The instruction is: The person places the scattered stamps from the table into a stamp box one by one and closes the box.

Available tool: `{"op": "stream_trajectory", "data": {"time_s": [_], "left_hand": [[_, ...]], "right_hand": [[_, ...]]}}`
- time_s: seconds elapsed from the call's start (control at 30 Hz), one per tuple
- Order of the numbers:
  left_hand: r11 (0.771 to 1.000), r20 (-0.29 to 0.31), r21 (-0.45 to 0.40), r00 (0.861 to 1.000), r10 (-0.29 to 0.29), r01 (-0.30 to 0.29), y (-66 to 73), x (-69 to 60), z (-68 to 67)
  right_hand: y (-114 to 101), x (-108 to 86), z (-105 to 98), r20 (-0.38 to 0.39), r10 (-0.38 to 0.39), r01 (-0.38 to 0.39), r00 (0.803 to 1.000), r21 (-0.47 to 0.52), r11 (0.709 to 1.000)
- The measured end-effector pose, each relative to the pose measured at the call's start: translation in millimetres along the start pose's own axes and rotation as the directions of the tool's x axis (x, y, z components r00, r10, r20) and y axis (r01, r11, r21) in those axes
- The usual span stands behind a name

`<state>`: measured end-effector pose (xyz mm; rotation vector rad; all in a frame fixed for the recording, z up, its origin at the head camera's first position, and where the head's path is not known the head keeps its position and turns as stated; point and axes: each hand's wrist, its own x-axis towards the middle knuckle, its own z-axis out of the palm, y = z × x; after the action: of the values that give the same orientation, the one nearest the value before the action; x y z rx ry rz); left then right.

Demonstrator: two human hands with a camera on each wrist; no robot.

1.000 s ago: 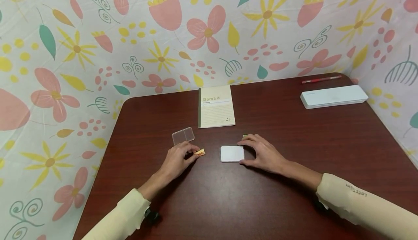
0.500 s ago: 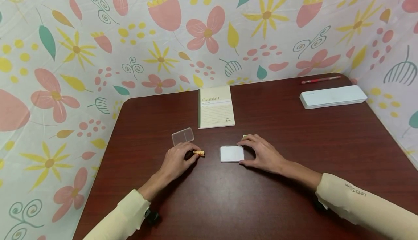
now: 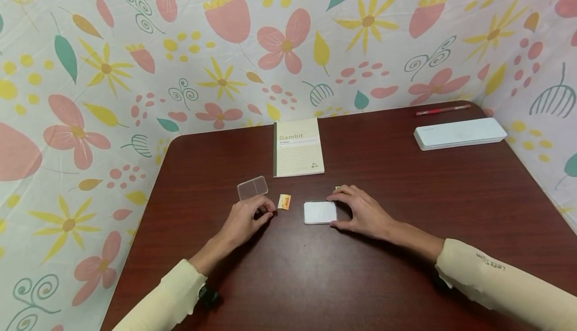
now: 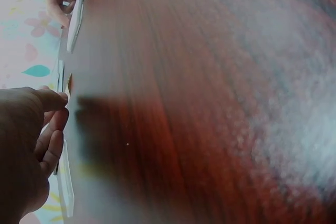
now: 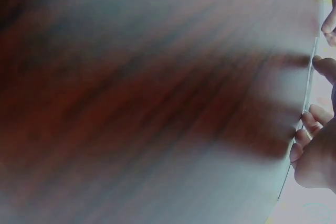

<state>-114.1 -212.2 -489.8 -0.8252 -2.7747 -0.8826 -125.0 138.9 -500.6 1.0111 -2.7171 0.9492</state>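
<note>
At the tips of thumb and forefinger, my left hand (image 3: 249, 219) pinches a corner of a small orange-and-cream printed paper slip (image 3: 284, 202). Its printed face is turned up in the head view; the left wrist view shows the slip (image 4: 69, 83) almost edge-on. My right hand (image 3: 366, 212) holds the right end of a flat clear case (image 3: 320, 213) with a white insert, thumb at the near corner and fingers at the far one. A thin clear lid (image 3: 253, 188) lies just beyond the left hand, partly hidden by it. The right wrist view shows little of the case.
A Gambit notebook (image 3: 299, 147) lies behind the hands. A small green-edged piece (image 3: 338, 188) is mostly hidden behind the right fingers. At the back right are a white pencil case (image 3: 461, 133) and a red pen (image 3: 443, 110). Patterned cloth hangs behind the table.
The slip has turned in the left fingers, from rolled and seen nearly edge-on to spread with its print showing. The right hand and the clear case have stayed still.
</note>
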Motion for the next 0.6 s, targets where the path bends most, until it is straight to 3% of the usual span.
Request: {"op": "stream_trajectory", "data": {"time_s": [0.6], "left_hand": [[0.998, 0.007, 0.056, 0.999, -0.033, 0.032, 3.8, 14.2, 8.9]], "right_hand": [[0, 0.3, 0, 0.014, 0.006, -0.005, 1.0, -0.008, 1.0]]}}
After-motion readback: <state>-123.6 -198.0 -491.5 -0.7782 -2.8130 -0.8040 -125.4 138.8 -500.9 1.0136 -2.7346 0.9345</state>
